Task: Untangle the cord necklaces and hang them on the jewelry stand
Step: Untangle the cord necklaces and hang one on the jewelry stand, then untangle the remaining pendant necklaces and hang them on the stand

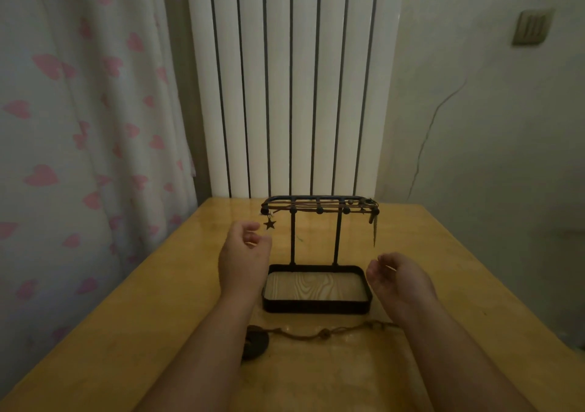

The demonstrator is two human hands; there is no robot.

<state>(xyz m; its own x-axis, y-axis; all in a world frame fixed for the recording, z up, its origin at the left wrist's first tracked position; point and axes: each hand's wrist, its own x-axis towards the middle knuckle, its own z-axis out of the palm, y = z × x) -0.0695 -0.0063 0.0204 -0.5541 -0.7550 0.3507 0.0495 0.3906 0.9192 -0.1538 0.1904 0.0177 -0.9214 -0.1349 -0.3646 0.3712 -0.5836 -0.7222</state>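
A black metal jewelry stand (pixel 316 304) with a wood-grain tray base stands mid-table. Brown cords lie across its top rack (pixel 319 204). A small star pendant (pixel 269 223) hangs at the rack's left end and a thin long pendant (pixel 374 231) at its right end. Another cord necklace (pixel 323 334) with a dark round pendant (pixel 254 345) lies on the table in front of the stand, partly under my forearms. My left hand (pixel 242 253) hovers just below the star, fingers loosely curled, holding nothing. My right hand (pixel 395 277) floats by the tray's right corner, fingers relaxed and empty.
The yellow wooden table (pixel 474 285) stands against a white ribbed radiator (pixel 285 79). A curtain with pink hearts (pixel 79 127) hangs at the left, close to the table's left edge. A grey wall is at the right.
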